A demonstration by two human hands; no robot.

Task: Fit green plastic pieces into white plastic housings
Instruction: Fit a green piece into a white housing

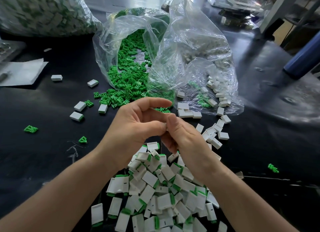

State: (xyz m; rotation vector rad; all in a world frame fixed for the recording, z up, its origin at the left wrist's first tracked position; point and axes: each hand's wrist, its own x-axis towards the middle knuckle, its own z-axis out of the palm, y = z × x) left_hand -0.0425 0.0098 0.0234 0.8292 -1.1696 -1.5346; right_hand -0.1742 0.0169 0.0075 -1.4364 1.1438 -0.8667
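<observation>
1. At the left of the dark worktop (34,162) I see stray green pieces (30,129). They are small and flat, with ribs that fan out like a leaf. Many more spill from the clear bag (110,41) behind the hands.
2. The left hand (136,128) has its fingers (155,103) curled, and it pinches the white housing (165,126), which is raised above the worktop between the two hands. Only a sliver of it shows, so I cannot tell whether a green piece sits in it.
3. The right hand (188,141) pinches the same housing from the other side, thumb on top. I judge this to be the press-in step. I would keep the left grip steady, line the insert square with the open end, and push straight with the thumb until it seats. Pushing at a slant could make a rib catch.
4. Below the hands, the finished pile (152,178) shows the goal: white rectangular shells, most with a green lip at one end, some with a short dark mark.
5. To the right lie empty housings (223,135), plain white and boxy, spilling from a second bag (207,46).
</observation>
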